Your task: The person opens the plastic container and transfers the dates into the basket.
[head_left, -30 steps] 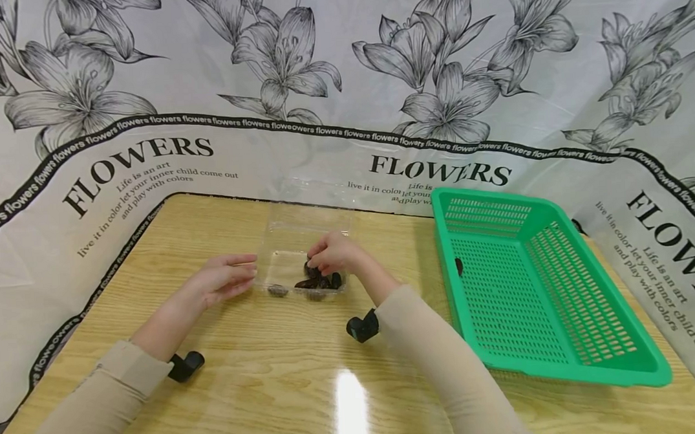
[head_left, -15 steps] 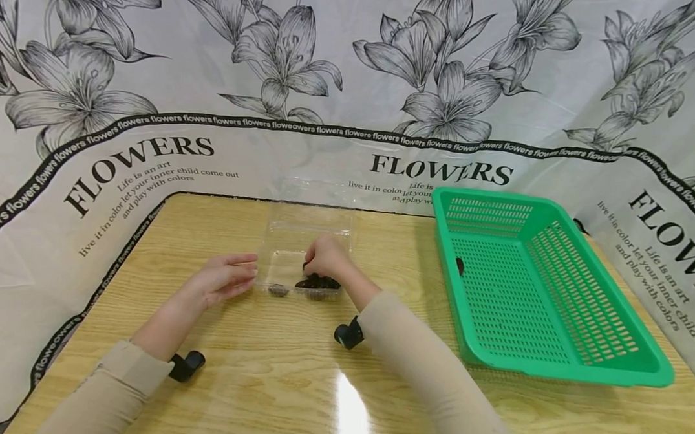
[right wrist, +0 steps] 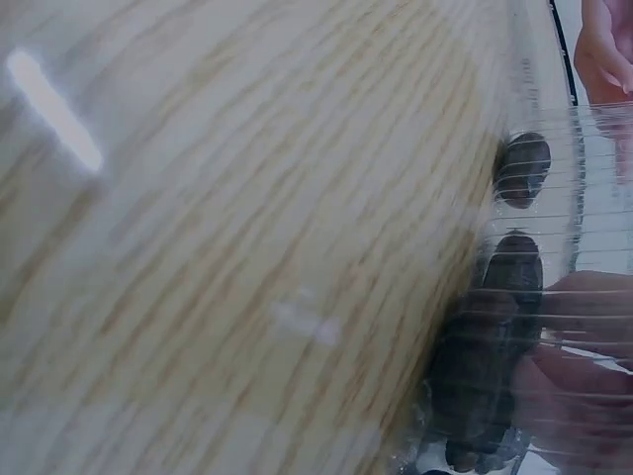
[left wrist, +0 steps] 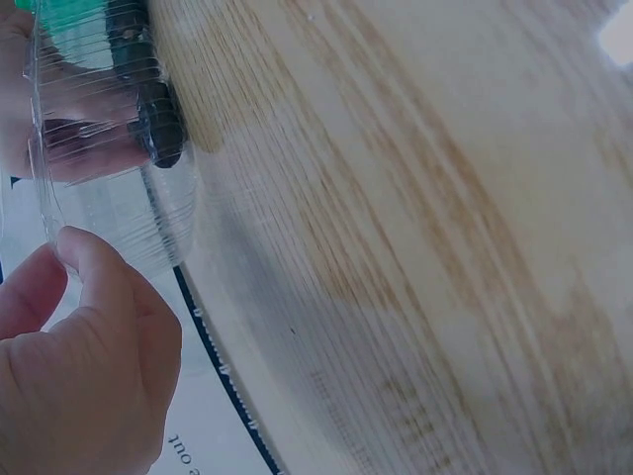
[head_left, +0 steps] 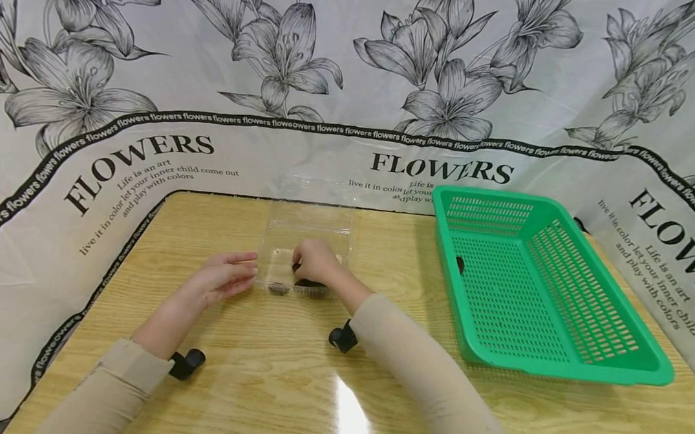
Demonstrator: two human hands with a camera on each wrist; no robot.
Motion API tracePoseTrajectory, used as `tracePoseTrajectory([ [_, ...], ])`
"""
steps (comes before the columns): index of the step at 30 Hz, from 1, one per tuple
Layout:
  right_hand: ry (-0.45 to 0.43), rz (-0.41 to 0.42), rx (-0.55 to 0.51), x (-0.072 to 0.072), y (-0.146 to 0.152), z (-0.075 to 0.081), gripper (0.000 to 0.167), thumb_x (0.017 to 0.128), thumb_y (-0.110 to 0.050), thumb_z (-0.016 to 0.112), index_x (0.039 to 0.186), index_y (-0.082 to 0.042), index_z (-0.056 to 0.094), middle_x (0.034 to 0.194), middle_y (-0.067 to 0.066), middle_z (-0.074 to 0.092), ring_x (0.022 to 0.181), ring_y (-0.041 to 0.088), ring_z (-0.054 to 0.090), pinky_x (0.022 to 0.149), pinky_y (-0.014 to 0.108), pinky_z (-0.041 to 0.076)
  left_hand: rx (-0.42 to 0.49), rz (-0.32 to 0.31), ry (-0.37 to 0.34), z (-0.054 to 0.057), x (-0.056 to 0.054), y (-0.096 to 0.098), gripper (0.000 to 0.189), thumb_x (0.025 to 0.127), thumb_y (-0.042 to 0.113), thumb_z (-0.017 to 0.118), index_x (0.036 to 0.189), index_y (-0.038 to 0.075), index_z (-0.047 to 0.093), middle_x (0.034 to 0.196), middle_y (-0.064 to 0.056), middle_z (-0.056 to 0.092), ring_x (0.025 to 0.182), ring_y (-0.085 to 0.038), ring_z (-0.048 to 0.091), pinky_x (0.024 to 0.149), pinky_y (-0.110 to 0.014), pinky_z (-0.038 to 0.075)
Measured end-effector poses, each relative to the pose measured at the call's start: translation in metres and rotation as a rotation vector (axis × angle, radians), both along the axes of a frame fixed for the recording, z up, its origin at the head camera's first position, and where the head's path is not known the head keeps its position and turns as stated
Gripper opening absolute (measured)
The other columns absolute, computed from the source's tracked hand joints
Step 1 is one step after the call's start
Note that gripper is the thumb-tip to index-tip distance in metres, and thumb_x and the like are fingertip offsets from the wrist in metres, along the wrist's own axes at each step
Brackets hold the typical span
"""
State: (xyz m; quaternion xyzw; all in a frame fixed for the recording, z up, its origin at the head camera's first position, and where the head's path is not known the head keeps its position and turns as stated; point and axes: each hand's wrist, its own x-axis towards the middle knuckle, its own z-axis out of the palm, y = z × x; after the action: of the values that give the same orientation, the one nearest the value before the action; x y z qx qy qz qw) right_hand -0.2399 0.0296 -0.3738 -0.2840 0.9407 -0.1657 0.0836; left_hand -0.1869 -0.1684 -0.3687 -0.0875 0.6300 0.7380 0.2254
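Right grip point(head_left: 319, 262), nearly closed, pinches a dark piece point(head_left: 296, 268), centre frame; left grip point(left wrist: 104, 346) pinches the clear box point(head_left: 277, 262); upper-left cloth point(head_left: 153, 162) reads "FLOWERS".

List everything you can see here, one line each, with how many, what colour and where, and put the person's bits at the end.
Table: 1, light wood, under everything
Printed cloth: 1 or more, white with black flowers and lettering, behind and beside the table
Clear box: 1, transparent, open, on the table
Dark pieces: several, partly hidden so no exact count, dark brown to black, in the box
Basket: 1, green, right side of the table
Single piece: 1, dark brown, inside the basket by its left wall
Wrist devices: 2, black, one at each cuff
Sleeves: 2, beige, lower frame
Left hand: 1, bare, at the box's left side
Right hand: 1, bare, inside the box
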Motion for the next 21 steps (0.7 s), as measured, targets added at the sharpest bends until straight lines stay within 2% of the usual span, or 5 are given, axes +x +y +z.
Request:
tracePoseTrajectory([
  [2,-0.012,-0.003,-0.015,-0.001,0.0,0.0,0.028,0.078,0.003,0.065,0.056,-0.012,0.054,0.054,-0.004,0.044,0.049,0.008,0.035,0.05,0.017,0.027,-0.003,-0.002,0.002,0.0,0.0,0.0,0.058,0.093,-0.002,0.052,0.143,-0.008,0.024,0.099,-0.004,0.055,0.081,-0.006,0.06,0.077,-0.02,0.052],
  [5,-0.061,-0.014,-0.067,-0.002,0.003,0.001,0.016,0.081,0.001,0.065,0.094,-0.003,0.073,0.09,0.008,0.069,0.079,0.018,0.063,0.067,0.025,0.051,-0.005,-0.004,0.003,0.0,0.0,0.0,0.058,0.093,-0.002,0.052,0.143,-0.008,0.024,0.099,-0.004,0.055,0.081,-0.006,0.06,0.077,-0.02,0.052],
  [7,-0.105,-0.028,-0.115,-0.003,0.006,0.002,0.024,0.082,0.0,0.064,0.106,-0.001,0.07,0.102,0.012,0.068,0.092,0.023,0.063,0.075,0.03,0.053,-0.009,-0.006,0.004,0.0,0.0,0.0,0.058,0.093,-0.002,0.052,0.143,-0.008,0.024,0.099,-0.004,0.055,0.08,-0.006,0.06,0.077,-0.019,0.052],
  [14,-0.307,-0.119,-0.304,-0.005,0.015,0.01,0.025,0.084,-0.003,0.066,0.109,0.0,0.067,0.099,0.013,0.064,0.084,0.022,0.061,0.068,0.028,0.054,0.012,-0.004,-0.005,0.0,0.0,0.001,0.058,0.093,-0.003,0.051,0.143,-0.009,0.023,0.095,-0.003,0.055,0.079,-0.006,0.06,0.075,-0.019,0.052],
  [21,-0.578,-0.224,-0.527,-0.007,0.021,0.018,0.029,0.087,-0.002,0.063,0.116,0.003,0.063,0.107,0.015,0.06,0.079,0.021,0.062,0.076,0.034,0.055,-0.013,-0.004,0.0,0.0,0.0,0.002,0.058,0.093,-0.002,0.052,0.143,-0.008,0.024,0.101,-0.005,0.054,0.082,-0.006,0.06,0.078,-0.019,0.052],
])
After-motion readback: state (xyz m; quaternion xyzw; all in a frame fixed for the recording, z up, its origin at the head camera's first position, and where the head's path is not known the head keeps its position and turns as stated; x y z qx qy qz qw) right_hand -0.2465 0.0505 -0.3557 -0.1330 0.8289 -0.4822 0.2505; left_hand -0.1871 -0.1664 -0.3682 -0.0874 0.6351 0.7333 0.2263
